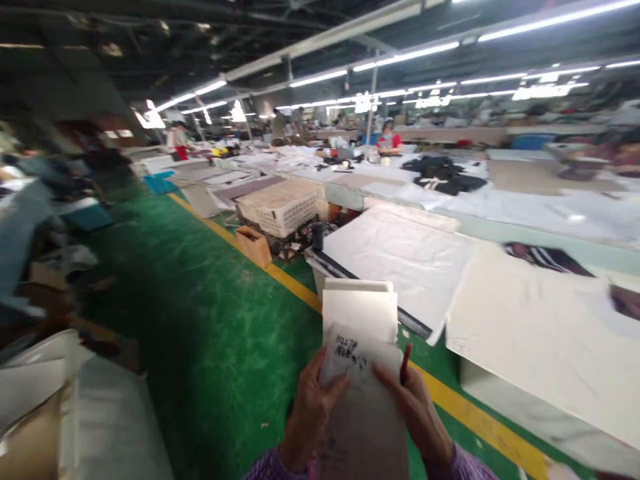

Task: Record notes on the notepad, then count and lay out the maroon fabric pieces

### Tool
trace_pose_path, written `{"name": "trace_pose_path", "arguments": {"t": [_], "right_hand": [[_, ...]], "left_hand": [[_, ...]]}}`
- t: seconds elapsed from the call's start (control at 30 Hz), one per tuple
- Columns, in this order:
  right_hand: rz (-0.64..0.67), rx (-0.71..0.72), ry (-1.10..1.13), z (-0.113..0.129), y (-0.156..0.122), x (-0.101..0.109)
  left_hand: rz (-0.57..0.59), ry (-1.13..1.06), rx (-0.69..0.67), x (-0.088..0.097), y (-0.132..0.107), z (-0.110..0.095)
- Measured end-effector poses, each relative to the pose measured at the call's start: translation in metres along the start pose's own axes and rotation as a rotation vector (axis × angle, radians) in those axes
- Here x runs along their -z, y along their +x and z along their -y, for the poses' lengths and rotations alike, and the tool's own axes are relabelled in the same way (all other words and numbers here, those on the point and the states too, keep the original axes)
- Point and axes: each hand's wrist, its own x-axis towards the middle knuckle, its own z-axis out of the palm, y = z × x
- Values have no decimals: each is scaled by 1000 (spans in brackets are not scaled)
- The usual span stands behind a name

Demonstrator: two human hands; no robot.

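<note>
Both hands hold a whitish sheet of paper (367, 413) with dark handwriting near its top, in the lower middle of the head view. My left hand (315, 407) grips its left edge, thumb lying on the front. On the opposite edge, my right hand (417, 410) is closed, with a slim red pen (405, 363) sticking up from between its fingers. Behind the written sheet more pale paper (360, 310) stands up, its top edge showing. Fingers behind the papers are hidden.
A green floor (215, 353) with a yellow line (295, 287) runs ahead. To the right stand tables with white sheets (400, 247) and dark fabric pieces (547, 259). A plastic crate (285, 207) and a cardboard box (253, 245) stand beside the line. A person in red (390, 141) is farther back.
</note>
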Motion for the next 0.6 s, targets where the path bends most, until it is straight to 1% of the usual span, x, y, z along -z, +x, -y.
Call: {"name": "trace_pose_path", "arguments": {"t": [0.1, 0.17, 0.23, 0.3, 0.43, 0.53, 0.6], "right_hand": [[-103, 87, 46, 9, -25, 35], [-179, 103, 87, 11, -41, 57], [-259, 113, 145, 10, -57, 77], [-341, 126, 200, 7, -69, 96], [-482, 135, 282, 4, -82, 131], [-560, 142, 307, 6, -82, 158], [-618, 146, 310, 10, -79, 177]], "left_hand": [[204, 6, 91, -46, -6, -1], [316, -43, 158, -73, -14, -2], [393, -69, 196, -98, -19, 0], [457, -53, 193, -121, -19, 5], [596, 1, 147, -165, -7, 17], [672, 57, 127, -202, 7, 25], [703, 100, 109, -229, 18, 30]]}}
